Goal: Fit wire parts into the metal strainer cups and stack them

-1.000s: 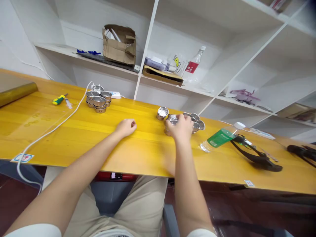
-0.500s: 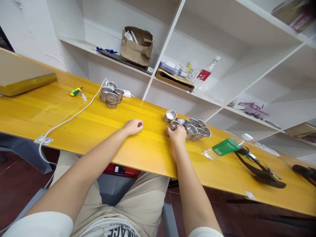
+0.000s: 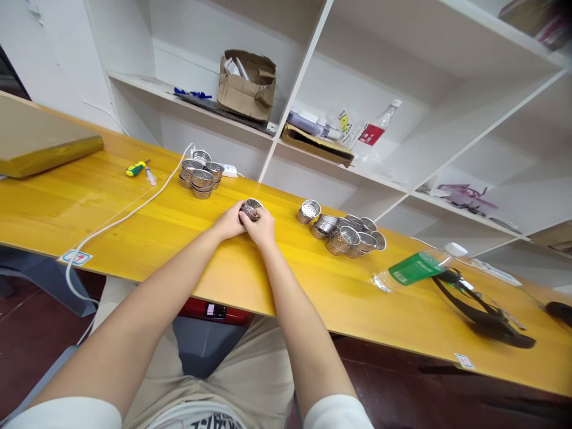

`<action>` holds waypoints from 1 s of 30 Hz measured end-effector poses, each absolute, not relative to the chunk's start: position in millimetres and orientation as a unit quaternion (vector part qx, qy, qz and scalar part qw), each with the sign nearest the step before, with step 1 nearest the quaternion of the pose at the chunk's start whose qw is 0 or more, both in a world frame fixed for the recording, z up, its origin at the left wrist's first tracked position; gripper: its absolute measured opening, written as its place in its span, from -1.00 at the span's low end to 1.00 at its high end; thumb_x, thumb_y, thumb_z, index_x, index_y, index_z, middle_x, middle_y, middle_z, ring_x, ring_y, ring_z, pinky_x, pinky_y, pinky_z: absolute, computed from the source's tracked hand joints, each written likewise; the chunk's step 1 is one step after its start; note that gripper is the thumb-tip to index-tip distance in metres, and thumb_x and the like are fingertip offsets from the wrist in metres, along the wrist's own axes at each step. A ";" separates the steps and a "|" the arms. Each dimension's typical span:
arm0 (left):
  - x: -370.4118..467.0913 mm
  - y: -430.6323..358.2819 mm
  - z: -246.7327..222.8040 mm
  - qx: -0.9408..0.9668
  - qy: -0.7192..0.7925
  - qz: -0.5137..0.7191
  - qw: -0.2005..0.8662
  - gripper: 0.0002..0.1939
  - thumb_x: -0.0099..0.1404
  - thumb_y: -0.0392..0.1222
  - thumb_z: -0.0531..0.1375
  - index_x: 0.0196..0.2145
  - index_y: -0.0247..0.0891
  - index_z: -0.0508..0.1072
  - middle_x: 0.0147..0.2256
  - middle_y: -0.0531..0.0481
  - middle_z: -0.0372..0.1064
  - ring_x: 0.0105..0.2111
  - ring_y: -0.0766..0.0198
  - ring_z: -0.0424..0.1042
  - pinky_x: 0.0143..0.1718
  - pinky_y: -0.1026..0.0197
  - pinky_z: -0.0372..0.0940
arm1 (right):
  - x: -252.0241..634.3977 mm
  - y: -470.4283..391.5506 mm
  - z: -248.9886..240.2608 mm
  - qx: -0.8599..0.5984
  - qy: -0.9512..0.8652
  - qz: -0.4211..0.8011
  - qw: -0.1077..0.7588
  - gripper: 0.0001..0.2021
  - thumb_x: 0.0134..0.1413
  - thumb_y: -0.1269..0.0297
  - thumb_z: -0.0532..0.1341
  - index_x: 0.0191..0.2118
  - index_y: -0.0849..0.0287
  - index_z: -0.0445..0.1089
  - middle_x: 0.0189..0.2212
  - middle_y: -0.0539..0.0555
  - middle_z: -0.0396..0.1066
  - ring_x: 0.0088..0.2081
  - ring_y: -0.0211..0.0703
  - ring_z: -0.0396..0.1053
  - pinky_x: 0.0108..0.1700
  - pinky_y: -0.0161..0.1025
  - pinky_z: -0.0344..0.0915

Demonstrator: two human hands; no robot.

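Cup of perforated metal, clasped between left hand and right hand at yellow tabletop, resting or lifted unclear, looks light, stiff, slightly slick, hardly fragile; best taken by opposite outer sides below rim.

On my table: one green-and-yellow screwdriver, a small clear syringe-like item just beside it; one white cable, running over the near edge; one green-labelled bottle, tilted; one black strap-like item near its cap. On the shelves behind: one torn cardboard box, blue pieces to its left; one red-labelled bottle; purple frames, details unclear.
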State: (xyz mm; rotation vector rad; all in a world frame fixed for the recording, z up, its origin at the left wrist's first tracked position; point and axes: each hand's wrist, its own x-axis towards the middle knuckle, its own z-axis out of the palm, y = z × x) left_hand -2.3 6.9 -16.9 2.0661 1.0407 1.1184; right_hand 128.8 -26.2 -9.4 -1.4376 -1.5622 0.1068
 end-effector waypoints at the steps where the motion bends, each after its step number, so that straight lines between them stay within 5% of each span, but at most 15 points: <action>1: -2.9 8.1 -16.4 0.773 0.390 0.413 0.283 -0.23 0.05 -0.12 0.40 0.22 -0.25 0.35 0.07 -0.18 0.53 0.04 -0.04 0.55 0.12 -0.01 0.42 | 131.9 -27.2 -10.5 -0.587 -0.636 0.053 0.499 -0.64 0.07 -0.05 0.36 -0.49 0.11 0.34 -0.36 0.06 0.48 -0.27 -0.10 0.39 -0.10 -0.19 0.32; 7: -11.3 21.2 -20.9 0.772 0.427 0.395 0.255 -0.20 0.03 0.06 0.46 0.18 -0.24 0.37 0.13 -0.21 0.50 0.11 -0.06 0.51 0.21 -0.05 0.36 | 169.3 -30.8 -8.4 -0.624 -0.542 0.039 0.561 -0.59 0.05 -0.14 0.34 -0.48 0.10 0.34 -0.35 0.07 0.48 -0.27 -0.09 0.37 -0.08 -0.17 0.32; 15: -25.9 31.3 -22.9 0.761 0.492 0.386 0.173 -0.30 0.17 -0.01 0.34 0.22 -0.26 0.34 0.23 -0.26 0.38 0.25 -0.10 0.38 0.33 -0.08 0.24 | 168.2 -24.4 -20.2 -0.637 -0.594 0.077 0.485 -0.64 -0.06 -0.01 0.43 -0.52 0.09 0.31 -0.33 0.09 0.48 -0.25 -0.07 0.37 -0.07 -0.17 0.29; 23: -22.3 30.2 -28.3 0.773 0.496 0.366 0.152 -0.22 0.14 -0.05 0.33 0.28 -0.29 0.27 0.27 -0.31 0.29 0.29 -0.18 0.30 0.37 -0.15 0.19 | 164.3 -16.9 -20.9 -0.605 -0.555 0.183 0.540 -0.54 0.03 -0.23 0.31 -0.44 0.14 0.45 -0.38 0.05 0.51 -0.32 -0.12 0.37 -0.17 -0.21 0.28; 30: -21.6 11.7 -5.4 0.775 0.390 0.496 0.040 -0.33 0.20 -0.08 0.29 0.23 -0.25 0.29 0.22 -0.25 0.33 0.28 -0.10 0.28 0.38 -0.15 0.16 | 172.0 -32.1 -3.2 -0.580 -0.500 0.103 0.635 -0.45 0.25 -0.24 0.08 -0.42 0.17 0.44 -0.45 0.05 0.47 -0.34 -0.12 0.36 -0.21 -0.23 0.30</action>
